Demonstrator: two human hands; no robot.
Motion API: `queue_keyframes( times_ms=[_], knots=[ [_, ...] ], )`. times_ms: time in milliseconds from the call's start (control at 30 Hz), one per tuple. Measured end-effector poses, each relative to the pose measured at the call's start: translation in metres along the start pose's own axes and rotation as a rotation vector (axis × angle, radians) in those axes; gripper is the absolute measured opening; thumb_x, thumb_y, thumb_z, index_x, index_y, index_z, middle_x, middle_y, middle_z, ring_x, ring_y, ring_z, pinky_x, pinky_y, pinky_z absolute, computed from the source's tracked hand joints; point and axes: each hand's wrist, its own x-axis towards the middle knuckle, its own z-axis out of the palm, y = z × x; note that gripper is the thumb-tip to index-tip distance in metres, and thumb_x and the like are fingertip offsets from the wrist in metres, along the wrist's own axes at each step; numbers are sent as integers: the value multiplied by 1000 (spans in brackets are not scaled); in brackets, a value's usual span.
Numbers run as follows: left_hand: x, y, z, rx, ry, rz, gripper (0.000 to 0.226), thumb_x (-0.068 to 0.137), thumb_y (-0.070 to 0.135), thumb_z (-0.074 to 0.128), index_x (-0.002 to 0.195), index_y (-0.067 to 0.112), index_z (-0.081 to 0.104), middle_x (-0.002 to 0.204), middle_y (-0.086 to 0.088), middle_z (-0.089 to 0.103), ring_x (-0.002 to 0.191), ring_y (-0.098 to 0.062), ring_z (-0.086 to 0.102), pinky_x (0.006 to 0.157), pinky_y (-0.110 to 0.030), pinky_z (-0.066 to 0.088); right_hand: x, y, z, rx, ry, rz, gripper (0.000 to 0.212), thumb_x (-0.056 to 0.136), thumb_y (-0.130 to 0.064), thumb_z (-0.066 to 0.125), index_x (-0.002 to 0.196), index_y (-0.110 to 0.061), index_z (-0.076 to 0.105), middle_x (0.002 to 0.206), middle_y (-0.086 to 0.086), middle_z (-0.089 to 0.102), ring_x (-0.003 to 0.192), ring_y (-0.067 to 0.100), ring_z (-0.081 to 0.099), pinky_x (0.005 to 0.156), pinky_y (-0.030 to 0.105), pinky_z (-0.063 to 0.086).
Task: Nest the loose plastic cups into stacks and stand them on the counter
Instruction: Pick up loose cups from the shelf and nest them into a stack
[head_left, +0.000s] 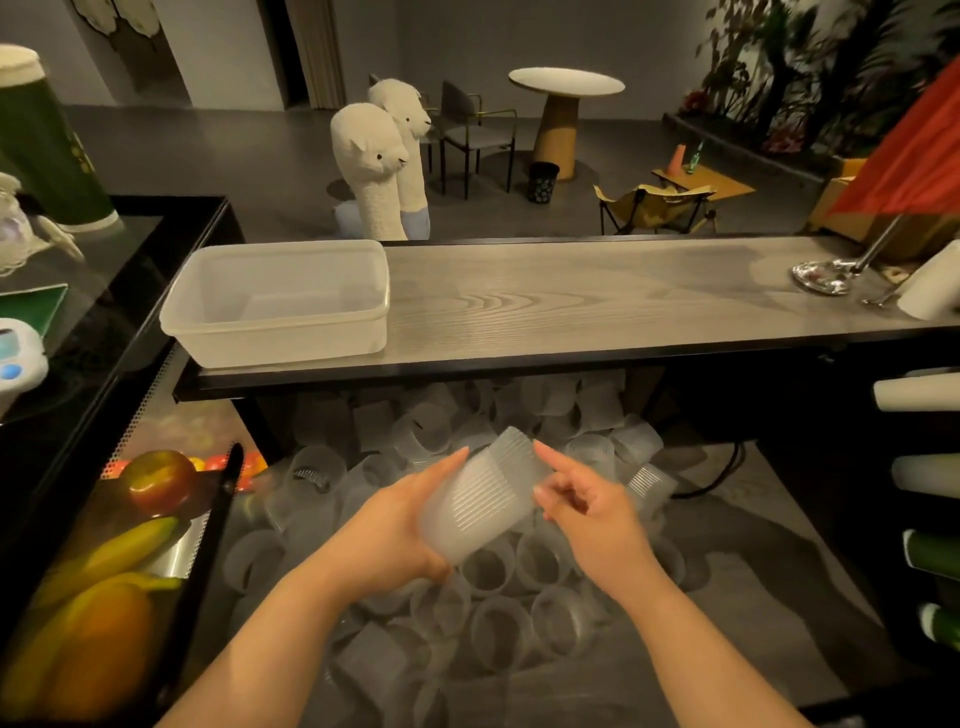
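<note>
A short stack of nested translucent plastic cups (480, 499) lies tilted in my left hand (395, 530), whose fingers and thumb wrap its lower side. My right hand (587, 506) is at the stack's right edge, index finger stretched along the top, the other fingers curled; whether they hold the stack is unclear. Below both hands, several loose clear cups (498, 571) lie in a heap on the lower work surface, some upright, some on their sides. The wood-grain counter (597, 306) runs across above the heap.
A clear plastic tub (280, 301) sits at the counter's left end. A chrome stand (826, 275) and a white roll (930, 286) are at the right end. Fruit (156, 480) fills a display case on the left. Cup sleeves (919, 392) stick out at the right.
</note>
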Motion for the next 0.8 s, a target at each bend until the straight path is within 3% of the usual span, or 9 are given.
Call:
queue_keyframes(
  times_ms=[100,167,267,333,400,433,533,700,800],
  knots=[
    [4,6,3,-14,31,2,119,58,23,82,141,69,11,134,18,46,113,-5,49,96,-27,48,-4,-12,1,-67,-200,0,43,101,-19,50,123,-56,51,76,-11,64,74,3,60,83,15,48],
    [8,10,6,-16,40,2,119,57,24,82,140,69,11,135,17,45,112,-6,50,94,-27,49,-2,-18,-6,-25,-268,2,41,102,-19,46,131,-47,51,88,-15,67,74,5,61,83,16,50],
    [13,16,10,-33,33,-10,120,56,25,82,142,68,10,140,19,41,115,-8,48,89,-27,53,13,4,-35,18,0,83,37,101,-18,49,130,-40,56,101,-7,66,69,11,60,69,22,53],
    [16,19,14,-20,32,-19,121,56,25,82,143,66,9,144,20,38,119,-8,46,89,-28,53,19,42,-60,-337,165,219,32,97,-22,55,125,-35,60,103,-4,67,81,17,64,78,33,54],
    [18,19,20,5,17,-31,121,57,26,82,144,65,8,146,19,37,119,-8,46,91,-28,51,12,83,-75,-797,76,456,32,90,-27,57,121,-24,62,116,4,66,104,25,62,85,34,51],
    [18,19,23,12,10,-37,121,56,26,82,144,66,7,146,18,38,119,-9,47,92,-28,51,7,105,-77,-894,18,571,32,87,-29,57,117,-19,63,119,7,65,110,28,61,85,33,50],
    [20,21,30,27,1,-57,122,57,25,82,143,67,7,145,16,40,120,-9,46,95,-26,47,-13,142,-70,-897,-80,737,36,85,-27,54,118,-14,63,125,10,65,116,27,61,90,33,53],
    [22,31,39,81,-25,-70,119,62,23,81,147,60,7,144,12,41,122,-10,44,97,-27,43,-16,156,-69,-889,8,695,34,92,-20,52,126,-12,53,124,11,65,118,28,60,91,33,50],
    [24,34,43,121,-32,-79,119,62,23,80,146,62,5,144,12,41,122,-11,45,100,-31,46,-12,158,-87,-645,61,653,34,82,-26,61,114,-36,53,101,9,69,104,29,66,79,24,51]
  ],
)
